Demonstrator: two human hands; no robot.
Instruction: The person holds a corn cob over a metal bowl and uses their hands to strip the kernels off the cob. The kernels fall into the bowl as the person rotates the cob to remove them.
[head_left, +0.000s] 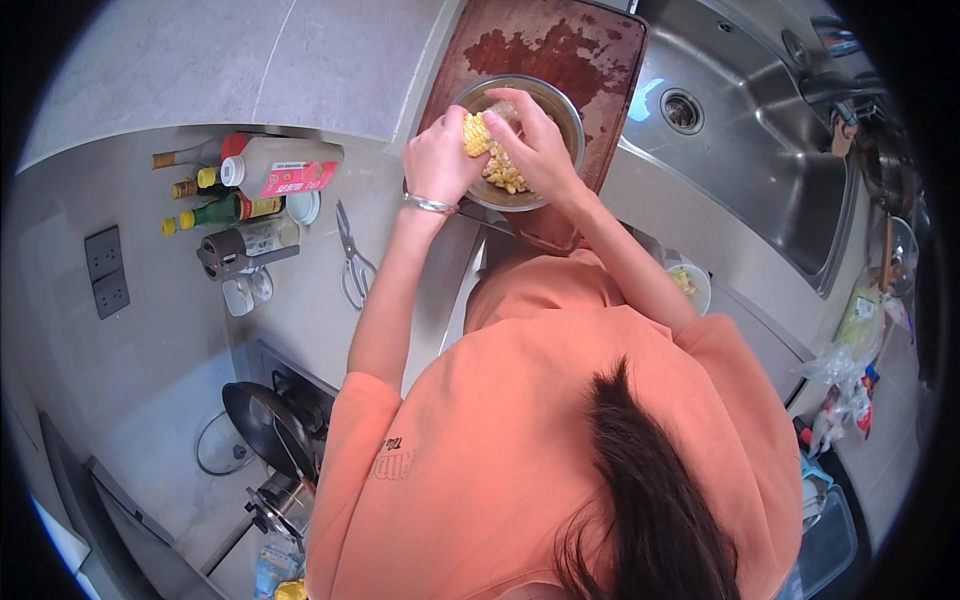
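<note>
Over a metal bowl, my left hand grips a partly stripped corn cob with yellow kernels on its near end. My right hand is at the cob's other end, its thumb against the kernels and its fingers curled around the bare part. Loose corn kernels lie in the bowl below. The bowl stands on a wet reddish-brown wooden cutting board. Part of the bowl's inside is hidden by my hands.
A stainless steel sink lies right of the board. Kitchen scissors rest on the counter at left, near several bottles and a jug. A dark wok is lower left. A bin with scraps stands below the counter.
</note>
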